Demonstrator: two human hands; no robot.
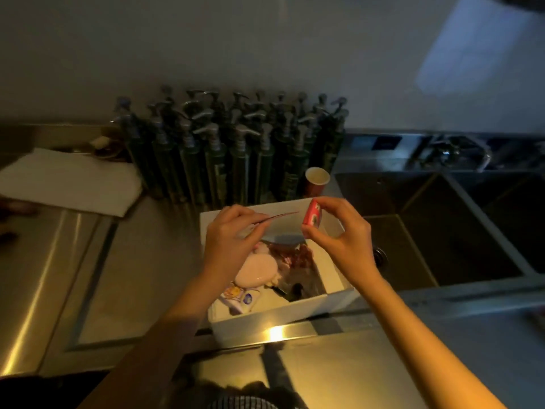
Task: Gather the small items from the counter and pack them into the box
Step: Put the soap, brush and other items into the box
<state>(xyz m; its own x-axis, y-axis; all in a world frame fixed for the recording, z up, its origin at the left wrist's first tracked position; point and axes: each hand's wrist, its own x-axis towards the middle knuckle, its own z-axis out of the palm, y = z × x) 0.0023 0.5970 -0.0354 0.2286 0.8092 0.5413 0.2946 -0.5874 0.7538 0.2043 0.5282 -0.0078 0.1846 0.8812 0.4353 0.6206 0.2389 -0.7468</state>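
A white open box (330, 301) stands on the steel counter in front of me. Inside lie a pink oval case (256, 272), small printed packets (241, 296), reddish wrapped bits (298, 255) and a dark item (296, 289). My left hand (228, 240) hovers over the box's left side and pinches a thin flat red card (283, 215), seen edge-on. My right hand (339, 231) holds a small red carton (312, 215) between thumb and fingers above the box's far right corner.
Several dark green pump bottles (230, 146) stand in rows against the wall behind the box. A paper cup (316, 180) sits beside them. A folded white cloth (70, 180) lies at left. A deep steel sink (442, 231) with a tap (454, 149) is at right.
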